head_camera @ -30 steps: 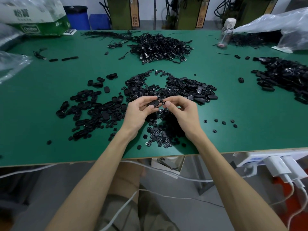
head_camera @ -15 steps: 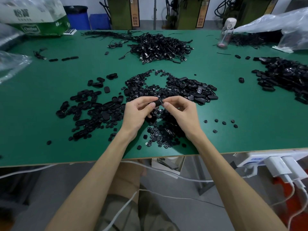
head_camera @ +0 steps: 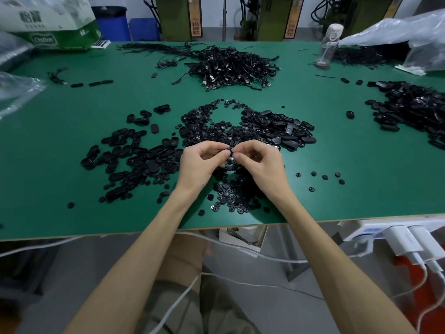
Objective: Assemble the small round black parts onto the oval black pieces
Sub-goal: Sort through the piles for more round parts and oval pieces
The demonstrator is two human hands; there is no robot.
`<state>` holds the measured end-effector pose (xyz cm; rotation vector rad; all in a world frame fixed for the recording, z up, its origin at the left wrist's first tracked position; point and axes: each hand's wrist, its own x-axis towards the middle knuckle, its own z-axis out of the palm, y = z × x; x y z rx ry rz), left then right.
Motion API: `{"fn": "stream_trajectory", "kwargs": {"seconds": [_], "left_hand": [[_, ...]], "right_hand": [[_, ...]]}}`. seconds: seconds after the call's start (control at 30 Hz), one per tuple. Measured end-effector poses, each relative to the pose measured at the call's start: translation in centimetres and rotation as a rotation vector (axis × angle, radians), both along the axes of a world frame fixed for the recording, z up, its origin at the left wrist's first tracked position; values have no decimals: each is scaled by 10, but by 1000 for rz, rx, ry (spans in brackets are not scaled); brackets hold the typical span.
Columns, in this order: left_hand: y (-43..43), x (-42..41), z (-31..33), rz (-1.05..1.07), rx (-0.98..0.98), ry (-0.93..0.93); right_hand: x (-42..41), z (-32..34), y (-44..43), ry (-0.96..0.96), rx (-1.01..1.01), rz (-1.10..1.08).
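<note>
My left hand and my right hand meet fingertip to fingertip above the green table. Between them they pinch one oval black piece, mostly hidden by the fingers; whether a round part sits in it I cannot tell. Under and behind the hands lies a heap of small round black parts. A spread of oval black pieces lies to the left. More oval pieces are piled just beyond my right hand.
A tangle of black cables sits at the back centre, another dark pile at the right edge. A clear bottle, plastic bags and a green box line the far side. A few loose round parts lie right of my hands.
The oval piece showed clearly between my thumbs a second ago; my fingertips have since closed in over it, and both hands have stayed in place.
</note>
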<state>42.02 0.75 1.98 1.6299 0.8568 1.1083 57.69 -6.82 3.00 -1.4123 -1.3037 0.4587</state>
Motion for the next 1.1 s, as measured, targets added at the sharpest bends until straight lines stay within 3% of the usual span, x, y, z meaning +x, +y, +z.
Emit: {"fn": "stream_trajectory", "kwargs": {"seconds": [0.2,0.77,1.1], "left_hand": [[-5,2,4,-96,0,-1],[-5,0,4,-148,-26,-45],[-4,-1,4,-204,-44,-51]], "right_hand": [[0,1,-1,-49,0,-94],[-3,5,-6,-110,32,-104],[2,2,-2,15,-15,-55]]}}
